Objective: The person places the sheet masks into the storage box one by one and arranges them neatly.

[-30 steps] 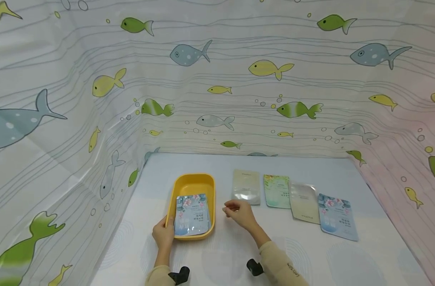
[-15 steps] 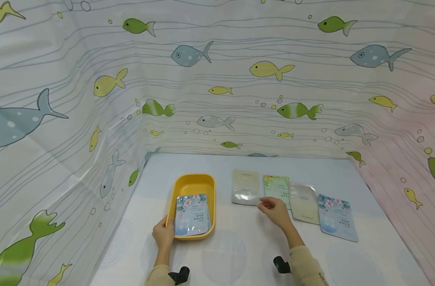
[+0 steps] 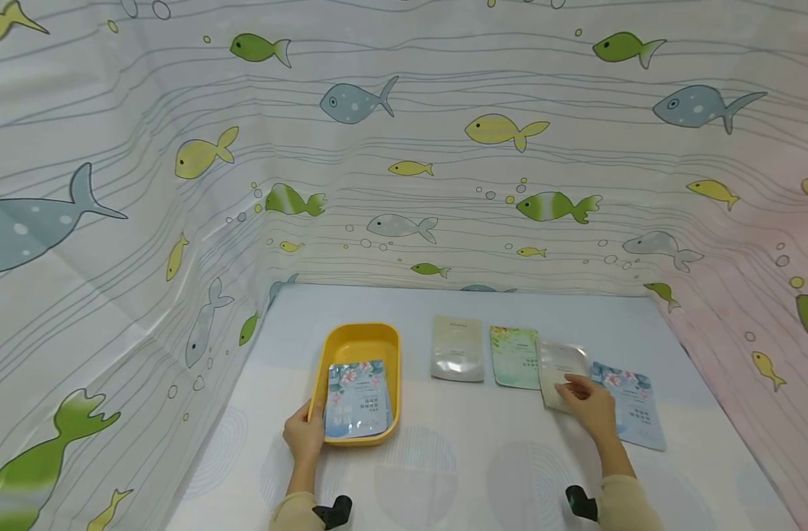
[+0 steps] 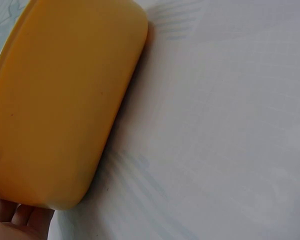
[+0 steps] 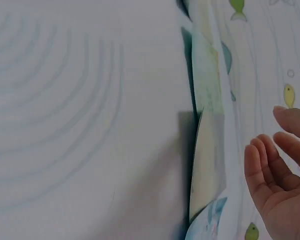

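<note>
My left hand (image 3: pixel 303 434) grips the near left wall of a yellow plastic bin (image 3: pixel 362 341), its thumb at the rim. In the left wrist view the curled fingers (image 4: pixel 22 216) show at the bin's end. Blue floral sachets (image 3: pixel 356 402) lie stacked inside the bin. My right hand (image 3: pixel 592 407) holds nothing and hovers over the lower part of a beige sachet (image 3: pixel 563 360), fingers loosely bent. It also overlaps the left edge of a blue floral sachet (image 3: pixel 637 409) lying to the right. In the right wrist view the palm and fingers show apart from the sachets.
A green floral sachet (image 3: pixel 514 358) lies left of the hovered-over beige one, their edges meeting. Another beige sachet (image 3: pixel 457 348) lies farther left, nearer the bin. A fish-print sheet (image 3: pixel 470 169) walls the white table (image 3: pixel 417 479) at the back and sides.
My right hand has moved rightward from beside the bin, past the left beige and green sachets, to over the right beige sachet. My left hand and the bin have stayed put.
</note>
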Action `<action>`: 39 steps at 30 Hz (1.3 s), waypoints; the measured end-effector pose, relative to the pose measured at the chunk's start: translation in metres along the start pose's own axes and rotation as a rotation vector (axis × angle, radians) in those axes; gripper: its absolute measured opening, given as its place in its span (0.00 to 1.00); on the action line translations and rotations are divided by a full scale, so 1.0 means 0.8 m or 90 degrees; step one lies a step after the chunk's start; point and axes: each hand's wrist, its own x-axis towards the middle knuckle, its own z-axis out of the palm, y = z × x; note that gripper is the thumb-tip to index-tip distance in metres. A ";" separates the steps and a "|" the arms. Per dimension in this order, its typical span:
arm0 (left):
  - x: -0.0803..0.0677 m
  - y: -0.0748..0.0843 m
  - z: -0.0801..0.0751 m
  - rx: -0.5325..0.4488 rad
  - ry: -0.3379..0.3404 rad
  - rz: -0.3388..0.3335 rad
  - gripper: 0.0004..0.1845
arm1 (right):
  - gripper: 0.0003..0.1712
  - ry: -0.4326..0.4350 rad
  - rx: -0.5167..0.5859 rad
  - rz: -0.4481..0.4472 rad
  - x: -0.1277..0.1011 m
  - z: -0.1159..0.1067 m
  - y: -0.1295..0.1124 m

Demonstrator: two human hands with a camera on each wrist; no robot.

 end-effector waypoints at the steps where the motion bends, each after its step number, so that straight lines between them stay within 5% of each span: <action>1: 0.000 0.000 0.000 -0.001 0.000 -0.002 0.15 | 0.21 0.018 -0.010 0.001 -0.001 -0.005 0.006; 10: 0.000 -0.001 0.001 -0.002 -0.005 -0.007 0.15 | 0.22 0.108 -0.099 0.049 -0.002 -0.048 0.062; 33: -0.001 0.001 0.001 -0.003 -0.010 -0.016 0.16 | 0.30 0.054 -0.152 0.310 -0.020 -0.098 0.116; 39: -0.001 0.001 0.001 -0.004 -0.001 -0.009 0.15 | 0.31 0.040 -0.177 0.328 -0.023 -0.096 0.118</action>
